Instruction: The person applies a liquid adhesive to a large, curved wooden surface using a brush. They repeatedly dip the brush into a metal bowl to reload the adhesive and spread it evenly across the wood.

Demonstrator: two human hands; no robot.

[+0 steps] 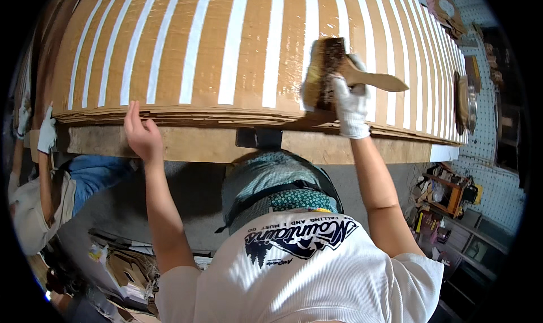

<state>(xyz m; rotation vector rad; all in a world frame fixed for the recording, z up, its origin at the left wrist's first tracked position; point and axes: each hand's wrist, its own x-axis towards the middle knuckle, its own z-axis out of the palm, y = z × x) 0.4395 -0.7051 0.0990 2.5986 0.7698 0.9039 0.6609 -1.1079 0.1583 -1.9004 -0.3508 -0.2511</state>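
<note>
My right hand (353, 111), in a white knitted glove, grips a wide brush (380, 81) with a pale wooden handle. The brush's dark, wet-looking bristle end rests over the striped cardboard sheets (226, 51), its outline partly blurred. White bands run across these brown sheets, and the surface around the brush shines. My bare left hand (143, 136) is at the near edge of the stack, fingers stretched out and holding nothing; its fingertips reach the sheets' edge. The palm side of my right hand is hidden.
A wooden table edge (198, 146) runs under the stack. At the left, a co-worker's gloved hand (47, 132) touches the stack's corner. A round metal tin (467, 103) stands by the right end. Shelves with clutter (447, 193) lie lower right, cardboard scraps (127, 269) lower left.
</note>
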